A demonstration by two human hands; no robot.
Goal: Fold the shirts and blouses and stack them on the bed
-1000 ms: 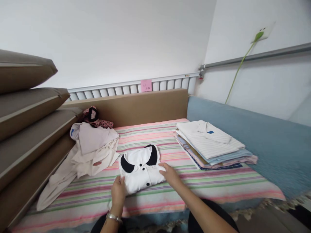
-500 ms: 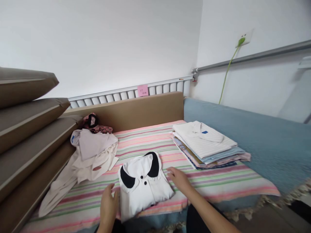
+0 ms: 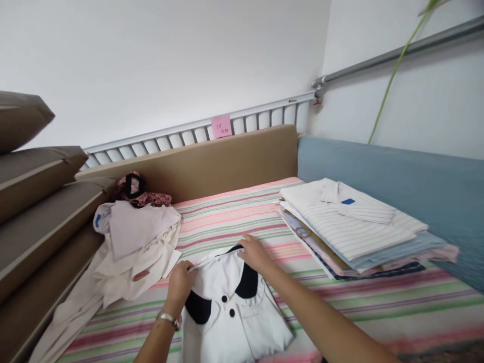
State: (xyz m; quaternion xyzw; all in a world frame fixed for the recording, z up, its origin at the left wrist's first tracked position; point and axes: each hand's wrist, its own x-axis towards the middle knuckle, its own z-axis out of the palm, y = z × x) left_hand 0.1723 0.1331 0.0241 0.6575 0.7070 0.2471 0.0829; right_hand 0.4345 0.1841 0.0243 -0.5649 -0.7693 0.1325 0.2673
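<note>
Fingers of the left hand (image 3: 180, 283) and right hand (image 3: 257, 256) pinch nearly closed on the white blouse (image 3: 221, 339)'s top edge, apparently spaced so its collar (image 3: 248, 281) lies even on the striped cover (image 3: 223, 217), between loose clothes (image 3: 130, 229) and a folded stack (image 3: 348, 229).

Two buttons (image 3: 224, 298) (both black) and one note (image 3: 221, 126) show.
</note>
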